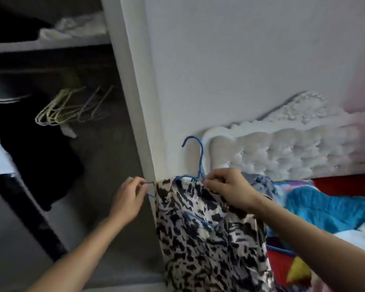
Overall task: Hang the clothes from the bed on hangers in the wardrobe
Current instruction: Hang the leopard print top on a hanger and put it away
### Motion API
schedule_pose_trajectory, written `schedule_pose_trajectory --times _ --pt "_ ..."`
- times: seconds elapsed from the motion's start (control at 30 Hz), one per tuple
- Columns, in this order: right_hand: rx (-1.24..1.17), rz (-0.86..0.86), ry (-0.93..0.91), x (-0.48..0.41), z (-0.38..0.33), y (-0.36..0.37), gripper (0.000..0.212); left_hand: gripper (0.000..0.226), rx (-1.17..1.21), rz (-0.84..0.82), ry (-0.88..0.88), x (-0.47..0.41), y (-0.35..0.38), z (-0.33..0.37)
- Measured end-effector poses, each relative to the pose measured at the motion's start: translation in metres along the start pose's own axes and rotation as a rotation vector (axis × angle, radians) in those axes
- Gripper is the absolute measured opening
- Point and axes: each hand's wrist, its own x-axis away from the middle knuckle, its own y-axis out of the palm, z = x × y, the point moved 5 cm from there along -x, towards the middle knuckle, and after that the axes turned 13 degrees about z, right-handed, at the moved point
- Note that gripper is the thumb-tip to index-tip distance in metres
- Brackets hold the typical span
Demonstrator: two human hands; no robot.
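Note:
A black-and-white animal-print garment hangs on a blue wire hanger, whose hook points up in front of the white wardrobe frame. My left hand pinches a thin dark strap of the garment at the hanger's left end. At the hanger's neck, my right hand grips the garment's top edge. Part of the hanger shows through the fabric lower down. The open wardrobe at left holds several bare hangers on a rail.
Dark clothing hangs in the wardrobe below a shelf with pale folded fabric. On the right stands the bed with a tufted white headboard, a blue blanket, more clothes and another blue hanger.

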Motion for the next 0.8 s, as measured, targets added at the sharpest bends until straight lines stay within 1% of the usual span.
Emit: schedule_pose_trajectory --times 0.07,0.2,0.27,0.33,0.43,0.5,0.57,0.67,0.73,0.8 --pt "-0.087 -0.038 0.025 -0.021 -0.025 0.041 0.018 0.008 -0.119 -0.016 -0.089 -0.004 -0.034 -0.058" --pt "-0.167 -0.111 0.070 -0.065 -0.070 0.134 0.014 0.003 -0.252 -0.168 -0.193 -0.010 -0.092 -0.161" --pt "-0.200 -0.142 0.103 -0.087 -0.091 0.186 0.013 0.005 -0.329 -0.240 -0.232 -0.013 -0.121 -0.211" --pt "-0.254 -0.162 0.150 -0.106 -0.113 0.238 0.015 0.010 -0.382 -0.272 -0.281 -0.016 -0.151 -0.257" --pt "-0.354 -0.209 0.252 -0.128 -0.144 0.307 0.022 0.013 -0.378 -0.277 -0.364 -0.026 -0.191 -0.315" --pt "-0.397 -0.269 0.309 -0.144 -0.164 0.346 0.029 0.009 -0.390 -0.271 -0.386 -0.036 -0.211 -0.345" --pt "-0.443 -0.323 0.334 -0.162 -0.188 0.382 0.028 0.002 -0.361 -0.236 -0.417 -0.047 -0.229 -0.372" --pt "-0.505 -0.373 0.360 -0.194 -0.225 0.433 0.023 0.004 -0.365 -0.173 -0.450 -0.067 -0.253 -0.403" --pt "-0.539 -0.417 0.372 -0.222 -0.247 0.468 0.033 0.005 -0.379 -0.135 -0.465 -0.087 -0.268 -0.422" --pt "-0.555 -0.447 0.360 -0.253 -0.271 0.499 0.036 0.009 -0.412 -0.113 -0.449 -0.111 -0.279 -0.441"
